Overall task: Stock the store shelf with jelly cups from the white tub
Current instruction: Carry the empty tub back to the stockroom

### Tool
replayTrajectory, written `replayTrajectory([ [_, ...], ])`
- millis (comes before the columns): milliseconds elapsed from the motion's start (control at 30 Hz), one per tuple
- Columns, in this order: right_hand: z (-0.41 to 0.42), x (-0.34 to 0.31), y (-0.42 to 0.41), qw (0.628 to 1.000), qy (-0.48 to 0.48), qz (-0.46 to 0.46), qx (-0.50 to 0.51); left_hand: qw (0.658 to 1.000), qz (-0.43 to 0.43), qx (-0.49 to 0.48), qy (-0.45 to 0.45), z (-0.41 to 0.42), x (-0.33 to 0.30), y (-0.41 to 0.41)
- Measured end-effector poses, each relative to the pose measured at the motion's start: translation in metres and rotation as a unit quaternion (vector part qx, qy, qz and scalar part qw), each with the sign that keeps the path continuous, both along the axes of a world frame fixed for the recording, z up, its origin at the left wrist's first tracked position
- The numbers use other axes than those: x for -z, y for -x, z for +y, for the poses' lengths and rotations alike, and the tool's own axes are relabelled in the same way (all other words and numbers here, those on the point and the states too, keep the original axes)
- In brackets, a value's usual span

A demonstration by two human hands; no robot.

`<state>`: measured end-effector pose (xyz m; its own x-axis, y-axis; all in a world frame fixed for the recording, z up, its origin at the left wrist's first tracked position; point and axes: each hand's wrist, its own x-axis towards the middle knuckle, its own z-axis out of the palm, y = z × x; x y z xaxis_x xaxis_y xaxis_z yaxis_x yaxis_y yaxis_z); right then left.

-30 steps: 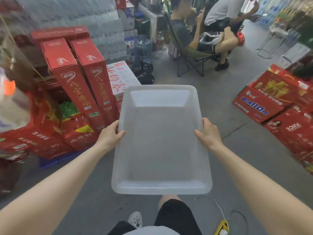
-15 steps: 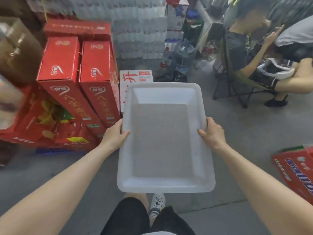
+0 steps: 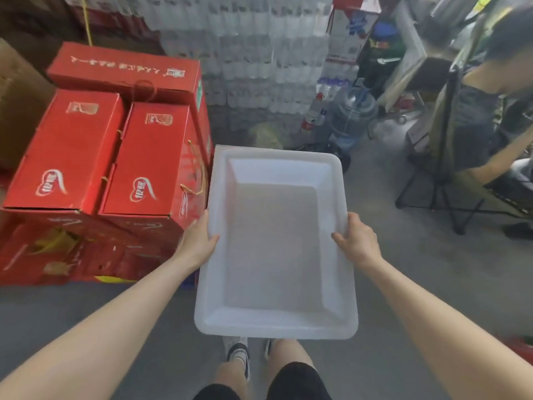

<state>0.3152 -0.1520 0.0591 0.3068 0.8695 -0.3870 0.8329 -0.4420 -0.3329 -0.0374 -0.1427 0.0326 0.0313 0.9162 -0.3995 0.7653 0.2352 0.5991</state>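
Both my hands, left hand (image 3: 199,243) and right hand (image 3: 356,241), grip the white tub (image 3: 277,324) by its side rims above grey floor, red cartons (image 3: 115,157) stacked just left, a seated person (image 3: 484,116) right.

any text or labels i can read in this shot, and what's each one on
Nothing here reads cleanly.
Red cartons: white heart-shaped logos with Chinese characters, too blurred to quote.
Top red carton: a line of pale Chinese print, upside down and unreadable.
Stacked bottle packs: labels too small and blurred.
White tub: no text or label visible.
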Motion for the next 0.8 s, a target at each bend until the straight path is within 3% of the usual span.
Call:
replayTrajectory([
  [233, 0.123, 0.053, -0.004, 0.998, 0.041, 0.034, -0.037, 0.997, -0.001, -0.072, 0.005, 0.085, 0.054, -0.017],
  [400, 0.187, 0.099, -0.006, 0.995, 0.059, 0.068, -0.054, 0.989, 0.094, -0.117, 0.010, 0.139, 0.105, -0.026],
  [633, 0.215, 0.143, -0.001, 0.988, 0.093, 0.068, -0.107, 0.972, 0.170, -0.148, 0.072, 0.160, 0.141, -0.035],
  [800, 0.217, 0.152, -0.002, 0.985, 0.085, 0.053, -0.139, 0.971, 0.137, -0.188, 0.062, 0.161, 0.145, -0.044],
])
